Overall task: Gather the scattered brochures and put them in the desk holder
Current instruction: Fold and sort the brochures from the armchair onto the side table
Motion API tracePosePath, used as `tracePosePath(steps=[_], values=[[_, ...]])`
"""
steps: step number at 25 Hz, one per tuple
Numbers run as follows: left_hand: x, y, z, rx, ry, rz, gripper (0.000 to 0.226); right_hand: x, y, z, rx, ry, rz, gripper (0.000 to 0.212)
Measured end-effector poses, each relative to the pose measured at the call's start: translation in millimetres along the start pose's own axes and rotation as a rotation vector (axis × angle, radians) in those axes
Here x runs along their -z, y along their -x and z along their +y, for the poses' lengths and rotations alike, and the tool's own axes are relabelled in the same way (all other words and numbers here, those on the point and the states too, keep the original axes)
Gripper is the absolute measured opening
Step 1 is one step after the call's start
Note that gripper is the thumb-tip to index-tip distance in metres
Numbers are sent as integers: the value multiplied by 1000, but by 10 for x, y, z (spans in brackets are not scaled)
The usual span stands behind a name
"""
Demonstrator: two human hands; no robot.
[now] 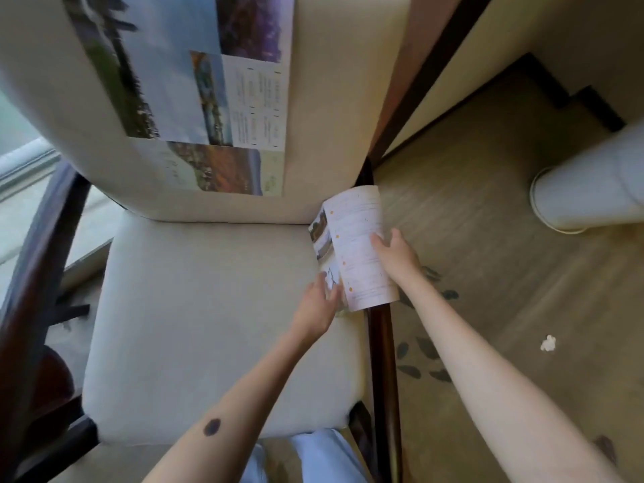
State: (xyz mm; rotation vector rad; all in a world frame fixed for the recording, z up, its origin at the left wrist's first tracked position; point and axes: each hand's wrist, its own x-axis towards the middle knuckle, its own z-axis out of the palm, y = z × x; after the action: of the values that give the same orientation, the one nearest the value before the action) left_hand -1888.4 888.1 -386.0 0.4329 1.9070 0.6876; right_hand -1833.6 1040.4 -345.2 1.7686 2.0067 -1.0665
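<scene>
I see a cream chair [209,325] filling most of the view. A big unfolded brochure [195,92] lies flat against the chair's back. At the right edge of the chair's seat, a folded brochure [359,252] is held between both hands. My right hand [395,254] grips its right side, and my left hand [319,305] pinches its lower left corner. A crumpled white scrap [547,343] lies on the carpet, right of the chair.

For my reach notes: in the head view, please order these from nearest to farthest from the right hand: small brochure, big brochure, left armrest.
1. Small brochure: held in the right hand.
2. Big brochure: on the backrest.
3. Left armrest: far left.
</scene>
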Motion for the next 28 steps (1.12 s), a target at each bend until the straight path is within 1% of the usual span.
tracePosePath(steps=[3, 4, 6, 9, 10, 12, 15, 17, 19, 20, 22, 23, 25, 26, 28], values=[[-192, 29, 177, 25, 139, -86, 66, -54, -22, 53, 24, -29, 0, 45], [-221, 39, 215, 42, 210, -100, 67, -62, -16, 58, 27, -41, 16, 46], [-246, 52, 267, 73, 366, -103, 71, -59, 19, 35, 15, -93, 67, 56], [-223, 79, 331, 71, 549, -34, 67, -32, 92, -74, 25, -118, 218, 64], [-192, 95, 355, 76, 560, -13, 71, -26, 111, -125, 39, -105, 266, 63], [-97, 135, 398, 103, 550, 10, 85, -24, 161, -232, 84, -95, 313, 53], [73, 187, 348, 119, 518, 40, 92, -47, 253, -383, 132, -145, 302, 38], [222, 233, 283, 125, 499, 36, 87, -62, 337, -461, 141, -182, 294, 34], [407, 284, 189, 90, 536, -34, 69, -103, 458, -544, 162, -203, 283, 34], [503, 313, 141, 66, 567, -73, 65, -127, 527, -587, 185, -219, 278, 33], [695, 351, 32, 57, 652, -88, 64, -193, 667, -696, 259, -256, 262, 30], [792, 376, -32, 68, 701, -59, 57, -236, 742, -764, 301, -271, 247, 29], [985, 419, -170, 102, 812, 37, 33, -323, 871, -908, 360, -306, 210, 30], [1094, 449, -248, 113, 855, 83, 27, -379, 933, -978, 384, -323, 188, 32], [1324, 540, -423, 91, 868, 159, 21, -517, 1064, -1099, 428, -331, 151, 35]])
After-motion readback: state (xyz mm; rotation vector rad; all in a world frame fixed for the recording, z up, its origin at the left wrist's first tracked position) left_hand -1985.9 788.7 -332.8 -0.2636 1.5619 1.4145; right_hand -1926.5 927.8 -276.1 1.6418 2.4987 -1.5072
